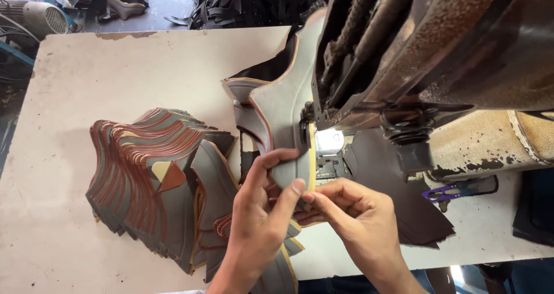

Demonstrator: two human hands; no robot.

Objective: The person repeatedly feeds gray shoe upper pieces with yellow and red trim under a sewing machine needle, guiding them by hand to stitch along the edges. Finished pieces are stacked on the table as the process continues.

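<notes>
Left hand (259, 213), lower centre of the frame: closed in a pinch, thumb on top and fingers curled over the near edge of the grey leather piece (285, 106). Right hand (346, 219), just beside it to the right: also closed, thumb and forefinger nipping the same yellow-trimmed edge, fingertips of the two hands touching or nearly so. The piece runs from the hands up the middle of the frame and passes under the head of the sewing machine (427, 45), which fills the upper right; the needle area sits at the lit spot right of the edge, though the needle itself cannot be made out. Judgement: feeding looks best done with the edge kept flat and parallel to the presser foot, both pinches low and clear of the lit zone, tension even so the trim does not pucker. Left of the hands, a fanned stack of cut pieces (156, 184) with red-brown borders lies on the worktable (69, 97). A purple-handled thread snip (447, 193) rests at right, well apart from the hands.
</notes>
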